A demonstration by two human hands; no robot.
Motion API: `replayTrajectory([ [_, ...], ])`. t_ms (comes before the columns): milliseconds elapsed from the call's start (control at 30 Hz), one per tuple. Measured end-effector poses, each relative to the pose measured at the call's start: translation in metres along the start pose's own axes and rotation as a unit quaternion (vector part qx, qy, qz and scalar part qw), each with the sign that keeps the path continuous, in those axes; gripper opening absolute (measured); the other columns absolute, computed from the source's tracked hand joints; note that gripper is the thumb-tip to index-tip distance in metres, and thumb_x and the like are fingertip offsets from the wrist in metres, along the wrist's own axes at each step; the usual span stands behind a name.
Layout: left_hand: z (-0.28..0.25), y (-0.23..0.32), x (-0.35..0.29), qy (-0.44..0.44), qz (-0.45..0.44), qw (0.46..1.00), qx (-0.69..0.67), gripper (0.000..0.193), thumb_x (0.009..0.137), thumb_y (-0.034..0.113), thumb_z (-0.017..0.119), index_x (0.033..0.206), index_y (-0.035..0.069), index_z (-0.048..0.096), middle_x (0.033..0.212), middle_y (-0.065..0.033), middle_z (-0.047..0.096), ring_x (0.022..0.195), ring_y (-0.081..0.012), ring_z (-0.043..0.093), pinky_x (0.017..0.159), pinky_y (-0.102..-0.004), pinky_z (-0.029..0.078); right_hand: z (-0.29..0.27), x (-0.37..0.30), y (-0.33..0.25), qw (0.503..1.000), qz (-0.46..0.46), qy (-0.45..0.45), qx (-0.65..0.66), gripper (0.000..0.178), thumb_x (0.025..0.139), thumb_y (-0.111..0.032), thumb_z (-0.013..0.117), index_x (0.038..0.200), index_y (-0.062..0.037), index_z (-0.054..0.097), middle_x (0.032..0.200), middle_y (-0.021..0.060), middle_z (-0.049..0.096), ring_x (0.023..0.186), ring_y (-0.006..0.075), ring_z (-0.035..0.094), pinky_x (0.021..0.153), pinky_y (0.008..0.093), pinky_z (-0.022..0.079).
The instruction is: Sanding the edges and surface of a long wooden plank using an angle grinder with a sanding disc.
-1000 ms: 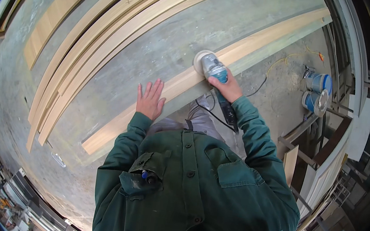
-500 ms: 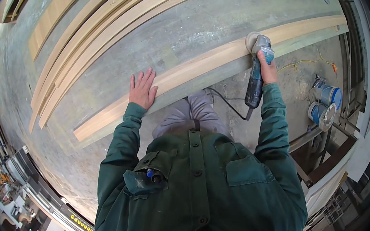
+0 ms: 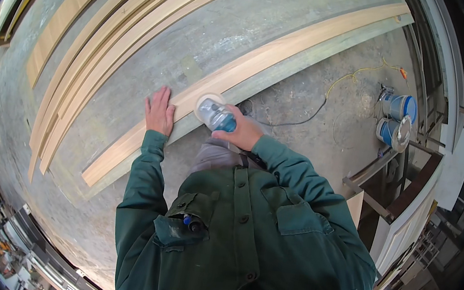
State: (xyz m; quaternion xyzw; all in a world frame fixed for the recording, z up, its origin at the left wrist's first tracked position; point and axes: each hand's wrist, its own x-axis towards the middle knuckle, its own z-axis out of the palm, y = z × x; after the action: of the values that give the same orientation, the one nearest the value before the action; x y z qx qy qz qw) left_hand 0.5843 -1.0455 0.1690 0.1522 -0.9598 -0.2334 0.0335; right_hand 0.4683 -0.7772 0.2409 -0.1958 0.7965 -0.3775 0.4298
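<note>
A long pale wooden board (image 3: 290,40) lies along the near edge of the worktable (image 3: 135,91). Gripped in my right hand (image 3: 245,132) is a blue and grey angle grinder (image 3: 216,114), slightly smeared by motion. Its round pale disc (image 3: 208,100) sits at the board's near side, around mid-length. My left hand (image 3: 160,115) rests flat beside the disc, its fingers stretched over the board and the tabletop, holding nothing. The rear of the grinder is hidden behind my right hand and sleeve.
Several more wooden boards (image 3: 99,55) lie at the far left of the table. On the floor at right stand two blue and white buckets (image 3: 400,108). A yellow cord (image 3: 342,77) runs across the floor. A metal frame (image 3: 374,201) stands at the right.
My right hand has brought the grinder leftward and nearer along the board, close to my left hand. The left hand stays on the board; the whole view has shifted slightly.
</note>
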Motion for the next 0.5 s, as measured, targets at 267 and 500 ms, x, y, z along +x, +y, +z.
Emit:
replayTrajectory([
  [267,0.022,0.028,0.003,0.013,-0.043,0.986,0.161,0.064,0.092,0.04,0.052,0.147,0.011,0.035,0.155,-0.0107,0.029,0.139,-0.0365,0.03,0.115,-0.0576,0.01,-0.091,0.007,0.046,0.984,-0.002,0.154,0.087,0.085,0.074,-0.044,0.081,0.136,-0.0028,0.04,0.114,0.018,0.061,0.104,0.0234,0.06,0.091,0.0353,0.047],
  [500,0.062,0.109,0.069,-0.022,0.003,0.986,0.166,0.069,0.091,0.047,0.052,0.147,0.011,0.034,0.155,-0.0093,0.029,0.136,-0.0368,0.032,0.114,-0.0569,0.013,-0.263,0.036,0.13,0.942,0.046,0.276,0.186,0.075,0.075,-0.046,0.079,0.127,0.0006,0.051,0.115,0.0129,0.061,0.105,0.0198,0.057,0.091,0.0325,0.046],
])
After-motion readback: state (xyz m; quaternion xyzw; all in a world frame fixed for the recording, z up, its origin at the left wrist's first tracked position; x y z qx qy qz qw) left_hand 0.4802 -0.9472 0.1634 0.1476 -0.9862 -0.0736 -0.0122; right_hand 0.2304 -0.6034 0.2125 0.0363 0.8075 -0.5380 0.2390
